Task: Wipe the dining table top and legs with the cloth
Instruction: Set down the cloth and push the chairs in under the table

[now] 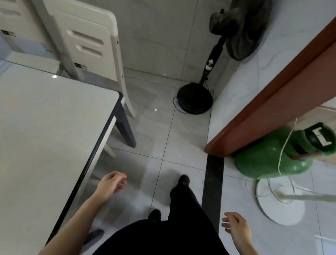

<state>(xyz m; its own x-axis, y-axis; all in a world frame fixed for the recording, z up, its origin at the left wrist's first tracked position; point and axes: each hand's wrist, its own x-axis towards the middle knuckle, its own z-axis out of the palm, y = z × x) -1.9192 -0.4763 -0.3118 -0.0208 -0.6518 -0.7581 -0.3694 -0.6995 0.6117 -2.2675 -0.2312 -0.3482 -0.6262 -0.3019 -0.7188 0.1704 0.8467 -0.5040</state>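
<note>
Dark shirt (163, 247) at bottom centre. Left hand (110, 183) and right hand (237, 227) both loosely spread, empty. No cloth anywhere in frame. Counter (31, 136) at left, bare. Risk: tripping on fan cord (279, 184) at right.

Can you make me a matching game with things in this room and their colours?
Things:
1. standing fan
2. gas cylinder
3. chair
4. door frame

Colours:
A. green
B. reddish brown
C. black
D. cream white

Pairs: 1-C, 2-A, 3-D, 4-B
</note>
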